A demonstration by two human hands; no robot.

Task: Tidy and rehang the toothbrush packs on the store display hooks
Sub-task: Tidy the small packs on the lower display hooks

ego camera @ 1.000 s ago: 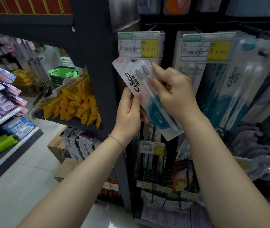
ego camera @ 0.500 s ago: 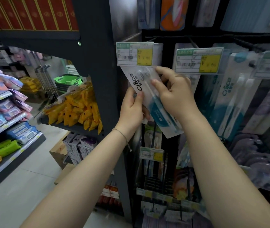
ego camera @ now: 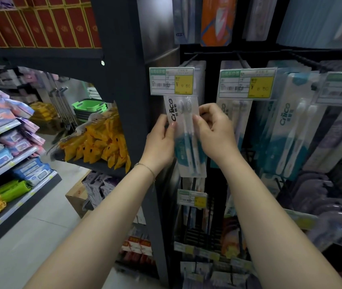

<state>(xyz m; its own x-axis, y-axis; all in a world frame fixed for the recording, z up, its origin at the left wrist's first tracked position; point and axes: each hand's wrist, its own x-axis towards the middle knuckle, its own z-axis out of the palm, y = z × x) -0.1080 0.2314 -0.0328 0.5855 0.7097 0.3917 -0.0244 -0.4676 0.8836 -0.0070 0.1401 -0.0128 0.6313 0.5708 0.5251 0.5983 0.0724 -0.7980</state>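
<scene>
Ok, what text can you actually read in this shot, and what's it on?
"Cnice": on the toothbrush pack held by the left hand and the right hand.
"Cnice": on the hanging pack further right.
"¥": on the left price tag and the right price tag; digits, barcodes and headers too blurred.
The lower tag and the red boxes: unreadable.

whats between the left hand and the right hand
The toothbrush pack, upright, fills the gap; left hand and right hand pinch its side edges, its top just under the price tag. Head view shows it.
</scene>
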